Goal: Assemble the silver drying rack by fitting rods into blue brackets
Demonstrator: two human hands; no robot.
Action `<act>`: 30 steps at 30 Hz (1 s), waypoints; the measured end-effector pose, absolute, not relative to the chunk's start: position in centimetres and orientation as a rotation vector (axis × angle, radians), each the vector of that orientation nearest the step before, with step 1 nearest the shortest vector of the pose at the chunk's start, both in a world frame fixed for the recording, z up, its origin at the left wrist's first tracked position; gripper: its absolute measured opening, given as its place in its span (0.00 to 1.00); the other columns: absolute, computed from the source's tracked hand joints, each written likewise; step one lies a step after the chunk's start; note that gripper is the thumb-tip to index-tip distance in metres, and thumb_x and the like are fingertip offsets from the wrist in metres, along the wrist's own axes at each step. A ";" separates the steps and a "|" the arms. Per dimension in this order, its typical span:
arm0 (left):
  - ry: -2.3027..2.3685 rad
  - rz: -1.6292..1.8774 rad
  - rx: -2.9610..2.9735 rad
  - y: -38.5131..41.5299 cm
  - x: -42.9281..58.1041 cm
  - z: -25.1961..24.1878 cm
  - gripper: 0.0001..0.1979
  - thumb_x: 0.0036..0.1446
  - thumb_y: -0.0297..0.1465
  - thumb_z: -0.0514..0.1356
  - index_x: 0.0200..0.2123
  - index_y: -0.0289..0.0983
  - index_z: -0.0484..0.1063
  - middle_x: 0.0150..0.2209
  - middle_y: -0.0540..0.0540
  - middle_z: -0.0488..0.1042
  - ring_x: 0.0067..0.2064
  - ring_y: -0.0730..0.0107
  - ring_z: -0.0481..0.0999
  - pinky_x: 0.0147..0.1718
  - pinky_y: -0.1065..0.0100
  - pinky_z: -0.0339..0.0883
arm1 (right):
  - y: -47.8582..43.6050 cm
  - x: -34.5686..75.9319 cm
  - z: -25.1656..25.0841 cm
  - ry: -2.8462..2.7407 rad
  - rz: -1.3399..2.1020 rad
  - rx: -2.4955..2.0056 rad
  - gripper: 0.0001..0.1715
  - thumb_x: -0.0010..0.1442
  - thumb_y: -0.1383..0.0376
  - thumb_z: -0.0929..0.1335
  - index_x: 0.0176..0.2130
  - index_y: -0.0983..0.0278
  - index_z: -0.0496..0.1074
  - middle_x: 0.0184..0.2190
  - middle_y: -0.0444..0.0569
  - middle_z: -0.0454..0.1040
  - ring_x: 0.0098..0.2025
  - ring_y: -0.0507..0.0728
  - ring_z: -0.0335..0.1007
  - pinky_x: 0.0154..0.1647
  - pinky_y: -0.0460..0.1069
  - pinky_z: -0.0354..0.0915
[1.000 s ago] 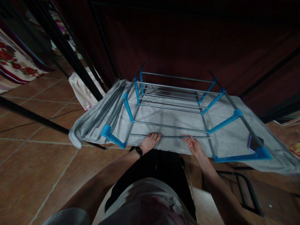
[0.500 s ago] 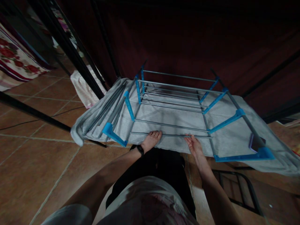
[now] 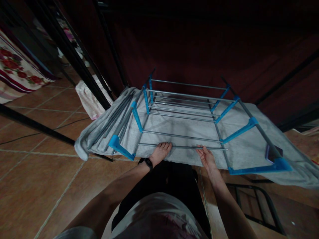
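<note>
A partly assembled rack of metal rods and blue plastic brackets (image 3: 138, 116) stands on a grey cloth-covered surface. Along its near side runs a thin metal rod (image 3: 185, 147) that both hands hold. My left hand (image 3: 161, 153), with a dark band on the wrist, has its fingers closed over the rod left of centre. Further right, my right hand (image 3: 205, 156) pinches the same rod between thumb and fingers. The rod's right end sticks out slightly past the side tube (image 3: 225, 157); its left end lies by the left side tube, below the blue brackets.
Several loose grey tubes (image 3: 112, 119) lie at the left of the grey cloth (image 3: 181, 127). A phone (image 3: 272, 152) rests near the right bracket. Black metal bars (image 3: 37, 122) stand at the left, and a black-framed chair or stool (image 3: 261, 202) is on the tiled floor at lower right.
The view has tilted slightly, so the rack sits a little lower in the picture. Both hands keep nearly the same places on the rod.
</note>
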State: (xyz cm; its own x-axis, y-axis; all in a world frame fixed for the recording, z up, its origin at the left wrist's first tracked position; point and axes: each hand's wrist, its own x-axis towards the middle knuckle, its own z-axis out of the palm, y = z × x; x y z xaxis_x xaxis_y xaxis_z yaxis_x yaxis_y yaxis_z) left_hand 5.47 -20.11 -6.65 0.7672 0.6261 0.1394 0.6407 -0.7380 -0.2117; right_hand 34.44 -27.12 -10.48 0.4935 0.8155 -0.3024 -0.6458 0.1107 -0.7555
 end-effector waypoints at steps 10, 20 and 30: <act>-1.136 -0.221 -2.645 -18.6 5.5 -4.8 0.23 0.63 0.21 0.49 0.60 0.34 0.64 0.47 0.38 0.74 0.48 0.59 0.72 0.54 0.55 0.62 | -27.2 35.0 -11.1 -0.164 1.126 -0.946 0.12 0.48 0.62 0.78 0.31 0.62 0.74 0.37 0.47 0.80 0.40 0.55 0.78 0.52 0.53 0.73; -1.116 -0.271 -2.654 -17.3 6.5 -2.7 0.21 0.63 0.22 0.49 0.59 0.34 0.66 0.50 0.38 0.73 0.52 0.58 0.70 0.57 0.55 0.60 | -26.7 33.6 -10.3 -0.076 1.171 -0.898 0.11 0.49 0.63 0.77 0.33 0.62 0.75 0.33 0.45 0.80 0.36 0.53 0.78 0.47 0.49 0.76; -1.155 -0.282 -2.664 -16.0 7.5 -1.8 0.19 0.64 0.22 0.49 0.56 0.33 0.66 0.46 0.39 0.73 0.49 0.59 0.71 0.54 0.55 0.62 | -24.9 31.6 -8.5 -0.174 1.155 -0.855 0.11 0.45 0.67 0.79 0.31 0.61 0.78 0.35 0.45 0.82 0.39 0.53 0.79 0.49 0.49 0.76</act>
